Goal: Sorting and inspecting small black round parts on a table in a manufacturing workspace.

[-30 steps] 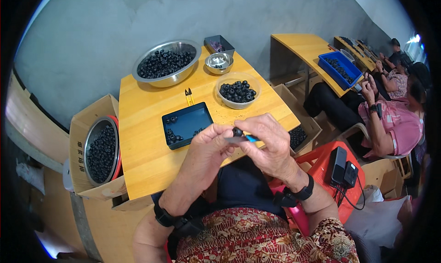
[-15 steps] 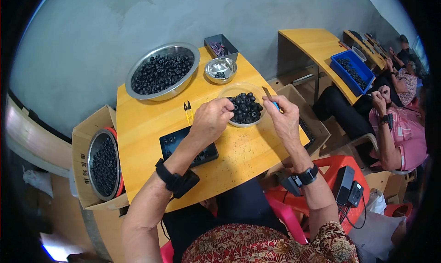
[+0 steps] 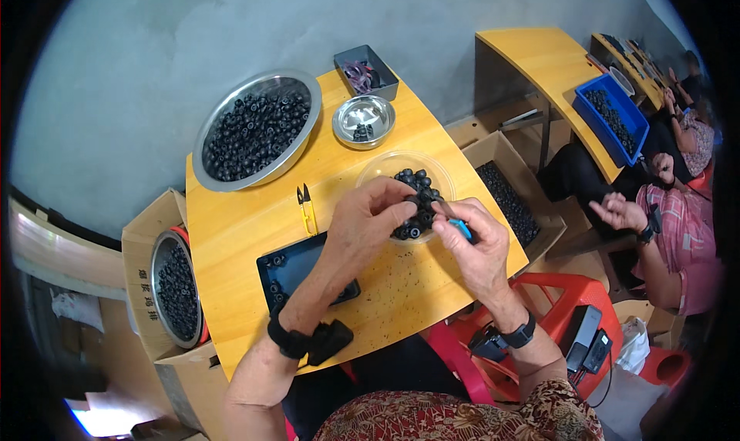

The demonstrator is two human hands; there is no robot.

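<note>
My left hand (image 3: pixel 364 223) is closed in a pinch around a small round black part (image 3: pixel 412 203), just over the clear plastic bowl (image 3: pixel 445 170). More black parts (image 3: pixel 420 183) like it, some with a hole in the face, lie heaped in that bowl. In my right hand (image 3: pixel 479 248) is a small knife with a blue handle (image 3: pixel 461 227); its narrow blade points toward the part, and I cannot tell whether it touches. Left of my left wrist is a dark blue tray (image 3: pixel 297 265) holding several black parts. Yellow-handled thread snips (image 3: pixel 307 210) lie beyond it.
A large steel bowl (image 3: pixel 206 162) full of black parts and a small steel bowl (image 3: pixel 347 117) stand at the back, beside a grey box (image 3: pixel 368 54). Cartons (image 3: pixel 546 244) flank the table (image 3: pixel 416 287). A red stool (image 3: pixel 590 291) holds devices. Co-workers sit at the right by a blue bin (image 3: pixel 634 144).
My hands have come together over the bowl. The knife, upright and apart before, is now lowered beside the black part in my left hand. The view has shifted slightly.
</note>
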